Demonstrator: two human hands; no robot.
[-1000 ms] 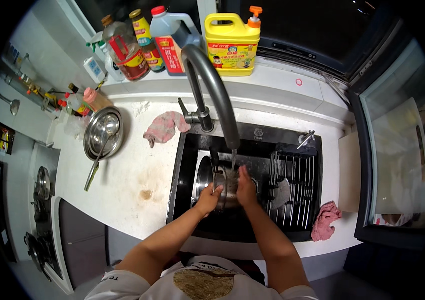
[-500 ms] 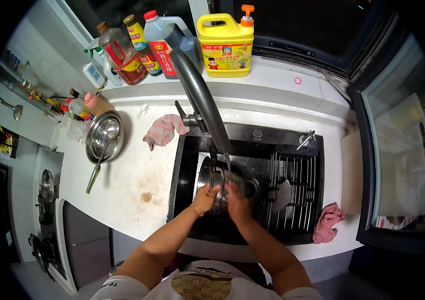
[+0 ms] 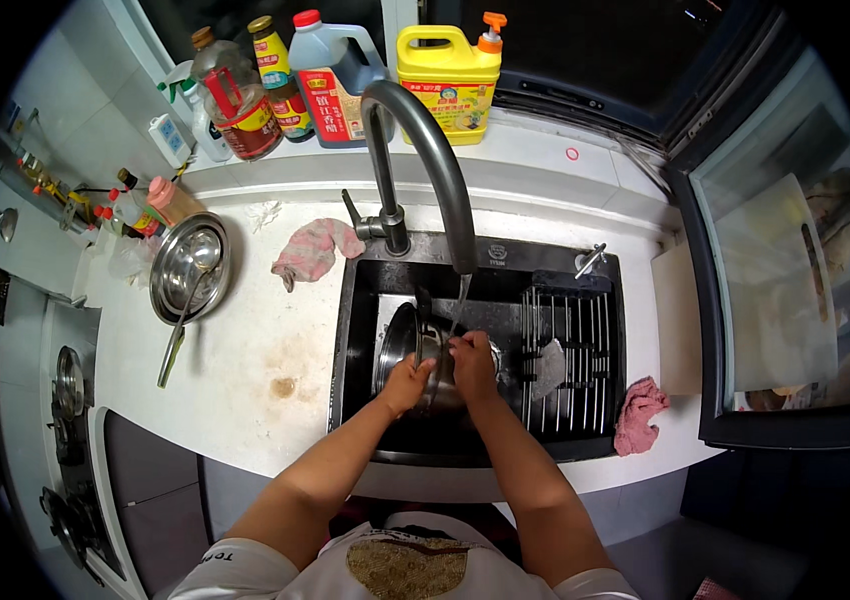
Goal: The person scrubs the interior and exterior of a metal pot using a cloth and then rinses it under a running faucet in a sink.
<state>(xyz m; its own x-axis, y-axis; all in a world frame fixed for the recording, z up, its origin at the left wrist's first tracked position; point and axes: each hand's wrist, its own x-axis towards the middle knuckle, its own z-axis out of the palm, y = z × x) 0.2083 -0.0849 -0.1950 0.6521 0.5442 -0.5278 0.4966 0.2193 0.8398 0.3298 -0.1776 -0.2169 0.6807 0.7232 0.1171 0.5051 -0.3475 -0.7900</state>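
A shiny round steel pot [image 3: 395,342] with a dark handle stands tilted in the black sink [image 3: 355,400]. My left hand [image 3: 407,388] is closed on its near rim. Just right of it, my right hand [image 3: 474,368] has its fingers curled together against the pot's right side; something small and dark shows at the fingertips, too hidden to name. Above them arches a grey faucet [image 3: 435,130], its thin stream of water [image 3: 463,292] falling beside my right fingers. The lower part of the pot is partly hidden by my hands.
A metal drying rack [image 3: 585,375] with a grey cloth [image 3: 550,370] spans the sink's right side. Pink cloths lie left [image 3: 315,250] and right [image 3: 640,415] of the sink. A steel bowl [image 3: 170,290] with a ladle sits left. A yellow jug [image 3: 445,105] and bottles line the sill.
My right hand, blurred by motion before, is now sharper and slightly farther from me, with its fingers curled. My left hand keeps hold of the pot. The whole view has shifted a little.
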